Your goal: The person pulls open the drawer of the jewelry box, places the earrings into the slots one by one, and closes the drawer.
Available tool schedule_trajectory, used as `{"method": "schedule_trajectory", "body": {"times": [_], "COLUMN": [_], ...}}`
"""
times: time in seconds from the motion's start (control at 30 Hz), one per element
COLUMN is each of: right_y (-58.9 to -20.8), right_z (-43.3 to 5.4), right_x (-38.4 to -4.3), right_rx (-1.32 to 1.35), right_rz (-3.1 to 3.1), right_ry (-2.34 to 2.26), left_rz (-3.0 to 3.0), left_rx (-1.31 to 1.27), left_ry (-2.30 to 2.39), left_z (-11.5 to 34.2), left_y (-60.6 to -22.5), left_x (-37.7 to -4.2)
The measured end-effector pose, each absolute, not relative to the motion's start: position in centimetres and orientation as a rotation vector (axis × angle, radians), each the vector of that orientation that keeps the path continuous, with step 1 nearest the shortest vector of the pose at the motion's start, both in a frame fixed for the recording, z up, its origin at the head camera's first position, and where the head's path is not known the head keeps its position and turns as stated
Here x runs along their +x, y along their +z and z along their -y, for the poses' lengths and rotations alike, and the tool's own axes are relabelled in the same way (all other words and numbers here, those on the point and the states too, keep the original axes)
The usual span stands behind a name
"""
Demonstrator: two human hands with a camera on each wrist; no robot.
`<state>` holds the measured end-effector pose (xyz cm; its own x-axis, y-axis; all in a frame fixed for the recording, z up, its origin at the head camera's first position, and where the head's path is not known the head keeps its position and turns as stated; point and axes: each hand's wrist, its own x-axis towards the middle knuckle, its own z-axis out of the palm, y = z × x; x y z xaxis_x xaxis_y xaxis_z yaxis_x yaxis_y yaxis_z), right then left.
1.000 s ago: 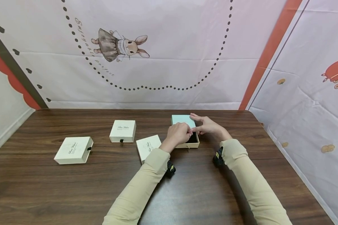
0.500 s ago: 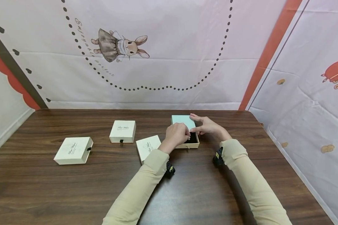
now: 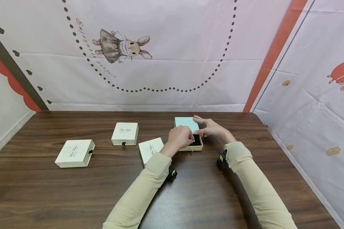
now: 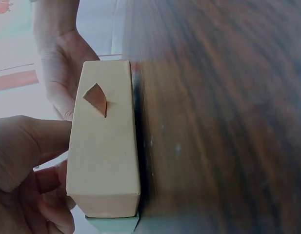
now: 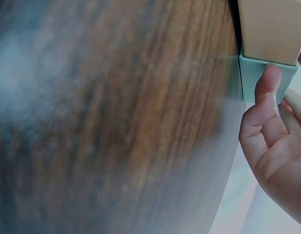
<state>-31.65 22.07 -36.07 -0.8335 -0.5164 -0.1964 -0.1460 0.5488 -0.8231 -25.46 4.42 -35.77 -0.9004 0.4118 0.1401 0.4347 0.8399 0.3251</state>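
Observation:
A drawer gift box with a turquoise sleeve [image 3: 185,122] stands at the table's back right. Its cream drawer [image 4: 104,146], lined in black, is pulled partway out toward me, and a small ribbon tab [image 4: 96,97] sticks out of its front. My left hand [image 3: 180,137] reaches over the drawer with curled fingers. At its fingertips it pinches a tiny pale, shiny thing [image 3: 193,141], too small to identify. My right hand [image 3: 213,128] holds the sleeve from the right, with thumb and fingers against it; in the right wrist view [image 5: 282,141] a fingertip presses the turquoise side.
Three cream gift boxes lie to the left: one at the far left [image 3: 75,153], one farther back [image 3: 125,133], and one [image 3: 149,149] partly under my left sleeve. The dark wooden table [image 3: 60,197] meets printed cloth behind and at the right.
My left hand shifts slightly left over the drawer and its fingertips move a little, so the tiny shiny thing shows more clearly. The right hand and the boxes stay put.

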Motion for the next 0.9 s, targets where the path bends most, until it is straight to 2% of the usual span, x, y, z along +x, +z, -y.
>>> {"method": "schedule_trajectory", "body": {"times": [0.37, 0.9], "right_y": [-35.9, -35.8], "right_z": [-22.1, -22.3], "right_x": [-31.6, -31.4], "right_rx": [-0.608, -0.578], "right_rz": [-2.377, -2.383], "right_ry": [-1.168, -1.156], "left_rz": [3.007, 2.991], "left_rx": [-0.634, -0.699], "left_ry": [-0.668, -0.843], "left_z": [-2.9, -0.7], "left_y": [-35.3, -35.0], "left_x": [-24.9, -23.9]}}
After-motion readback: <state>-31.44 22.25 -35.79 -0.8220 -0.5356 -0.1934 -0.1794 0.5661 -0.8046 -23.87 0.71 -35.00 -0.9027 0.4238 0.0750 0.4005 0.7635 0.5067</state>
